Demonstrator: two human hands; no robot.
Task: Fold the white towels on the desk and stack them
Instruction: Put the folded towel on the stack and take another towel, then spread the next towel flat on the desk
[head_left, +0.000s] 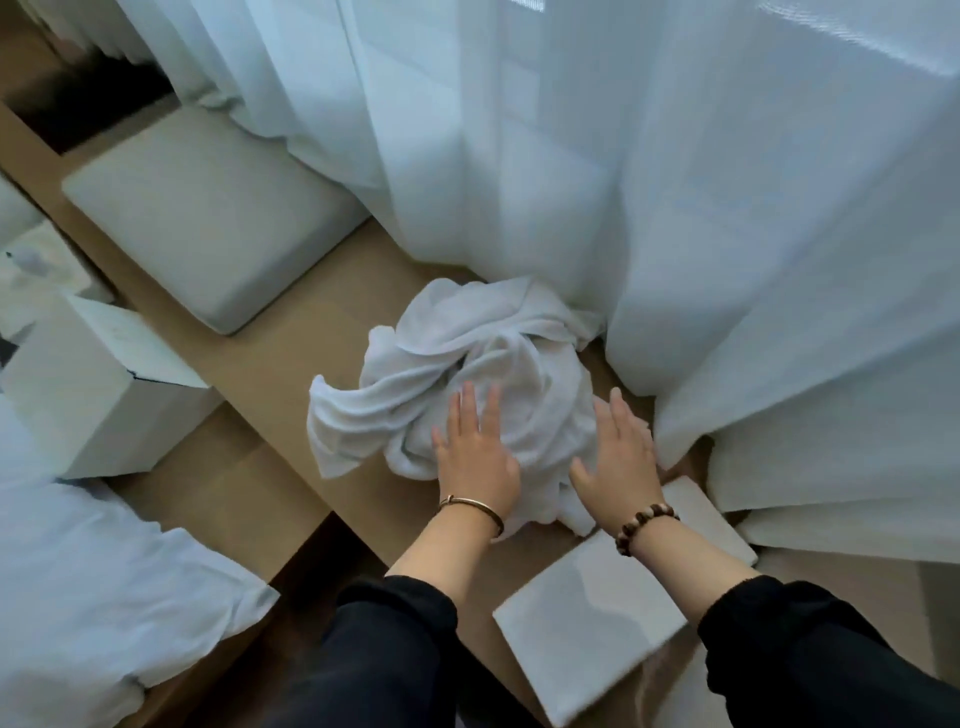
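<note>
crumpled towel heap hemmed in by curtain and clutter

a sheer white curtain hangs down to the worktop and bunches just behind and to the right of the crumpled white towel heap, touching its far edge. to the left, well apart from the heap, a grey cushion lies on the worktop. a white box stands at the worktop's near edge, further left. by the right wrist lie two flat pieces: the nearer white square under the forearm and the farther white square just beside the curtain's hem. whether they are folded towels cannot be told. white bedding fills the lower left corner.

the worktop is pale brown wood, running diagonally from upper left to lower right. bare wood shows between cushion and heap, and in front of the heap along the near edge.

the left hand and right hand both lie flat on the near side of the heap, fingers straight and spread, gripping nothing.
</note>
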